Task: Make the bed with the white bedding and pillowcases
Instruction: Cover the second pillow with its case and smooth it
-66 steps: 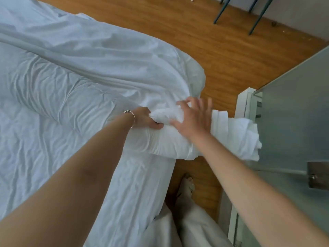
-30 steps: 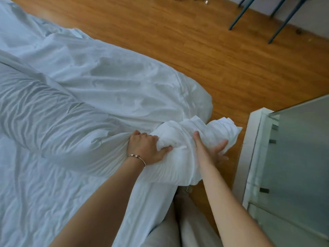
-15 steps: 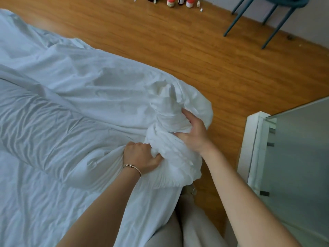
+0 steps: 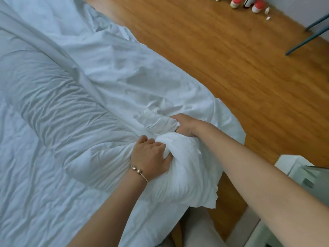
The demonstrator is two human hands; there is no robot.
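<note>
Evidently soft, light and bulky, the white bedding (image 4: 110,97) bunches at five o'clock, where the left hand (image 4: 151,157) and right hand (image 4: 185,124) each clutch a fistful, the best hold being thick gathered folds.

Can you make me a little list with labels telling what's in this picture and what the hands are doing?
Place: bedside, orange-brown wooden plank floor
Bed: crumpled white cotton bedding spread over it
Bundle: bunched white fabric roll at the bed's edge
Left hand: grip on the bundle, beaded metal bracelet on the wrist
Right hand: fingers buried in the white folds, gripping the fabric
Far floor: small red-capped bottles by the wall
Also seen: blue metal chair legs
</note>
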